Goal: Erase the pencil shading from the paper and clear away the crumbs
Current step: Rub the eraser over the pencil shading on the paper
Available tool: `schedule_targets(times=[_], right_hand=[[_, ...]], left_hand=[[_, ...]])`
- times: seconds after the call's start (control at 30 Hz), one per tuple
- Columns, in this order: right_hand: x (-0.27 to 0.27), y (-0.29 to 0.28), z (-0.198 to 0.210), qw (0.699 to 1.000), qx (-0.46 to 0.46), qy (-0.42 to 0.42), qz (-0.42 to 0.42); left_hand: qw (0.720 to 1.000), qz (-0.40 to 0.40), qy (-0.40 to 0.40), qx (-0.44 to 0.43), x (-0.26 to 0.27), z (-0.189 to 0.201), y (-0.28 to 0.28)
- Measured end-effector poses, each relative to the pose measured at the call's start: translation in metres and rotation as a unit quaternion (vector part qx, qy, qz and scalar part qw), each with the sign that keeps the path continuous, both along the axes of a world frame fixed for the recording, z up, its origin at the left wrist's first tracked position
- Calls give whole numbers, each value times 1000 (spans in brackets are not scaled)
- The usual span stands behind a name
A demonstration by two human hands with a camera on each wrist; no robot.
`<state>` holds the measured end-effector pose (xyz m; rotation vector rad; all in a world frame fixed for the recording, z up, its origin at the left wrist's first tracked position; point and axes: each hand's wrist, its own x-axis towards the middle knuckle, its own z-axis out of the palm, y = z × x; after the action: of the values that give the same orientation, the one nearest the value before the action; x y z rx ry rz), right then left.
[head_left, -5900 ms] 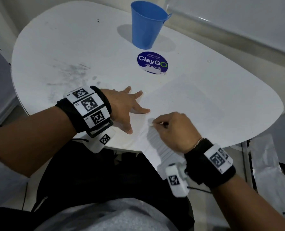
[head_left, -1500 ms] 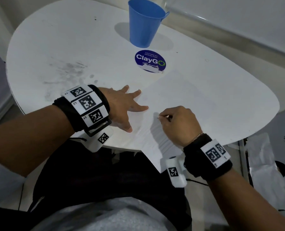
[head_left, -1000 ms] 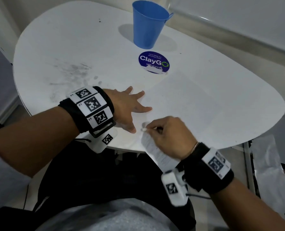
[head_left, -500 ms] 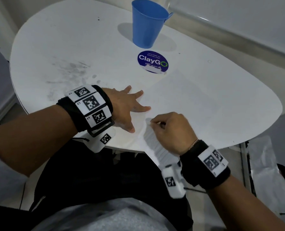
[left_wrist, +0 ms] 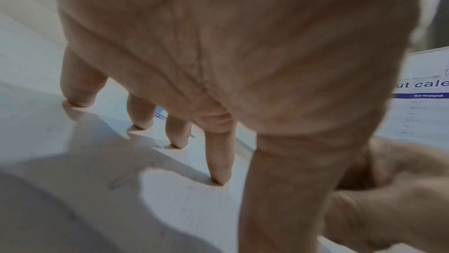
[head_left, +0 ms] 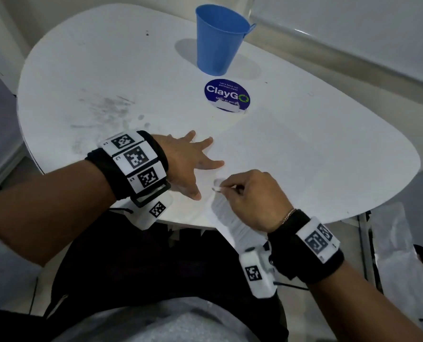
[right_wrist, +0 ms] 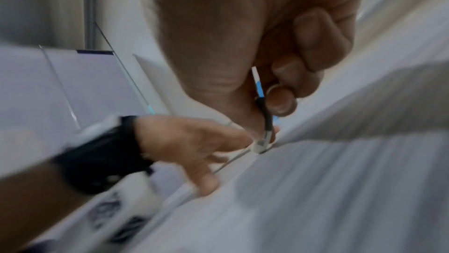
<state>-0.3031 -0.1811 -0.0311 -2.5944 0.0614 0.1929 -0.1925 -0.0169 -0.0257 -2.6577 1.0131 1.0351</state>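
White table (head_left: 136, 70): left hand (head_left: 190, 164) flat, pinning paper (head_left: 292, 154); right hand (head_left: 252, 193) pinches eraser (head_left: 216, 188). Overhanging sheet could crease or tear if rubbed hard.

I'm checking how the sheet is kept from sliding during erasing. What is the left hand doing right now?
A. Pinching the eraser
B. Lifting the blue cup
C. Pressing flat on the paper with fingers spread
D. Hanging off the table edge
C: the left hand lies flat with its fingers spread on the paper, while the right hand pinches the eraser.
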Motion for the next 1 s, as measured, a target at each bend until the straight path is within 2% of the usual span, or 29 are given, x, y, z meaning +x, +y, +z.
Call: schedule_targets(times=[0.07, 0.2, 0.33, 0.4, 0.5, 0.67, 0.8, 0.83, 0.93, 1.0], right_hand=[[3, -5, -3, 1000, -13, -20, -9], [-20, 18, 0, 997, -1, 10, 81], [6, -7, -2, 1000, -15, -18, -17], [2, -4, -4, 1000, -19, -19, -4], [-16, 15, 0, 998, 7, 20, 66], [6, -7, -5, 999, 11, -25, -19], [-15, 17, -3, 997, 8, 5, 71], [-14, 15, -1, 997, 5, 15, 69], [6, -7, -1, 1000, -5, -9, -4], [6, -10, -3, 1000, -11, -15, -8]], left_hand=[[1000, 2, 6, -4, 1, -1, 1], [1000, -5, 3, 2, 0, 1, 0], [1000, -4, 2, 2, 1, 0, 0], [1000, -6, 2, 4, 1, 0, 0], [1000, -5, 4, 3, 1, 0, 0], [1000, 1, 3, 2, 1, -2, 0], [1000, -5, 6, 3, 1, 0, 0], [1000, -3, 4, 2, 1, 0, 0], [1000, -3, 0, 3, 1, 0, 1], [1000, -5, -1, 5, 1, 0, 1]])
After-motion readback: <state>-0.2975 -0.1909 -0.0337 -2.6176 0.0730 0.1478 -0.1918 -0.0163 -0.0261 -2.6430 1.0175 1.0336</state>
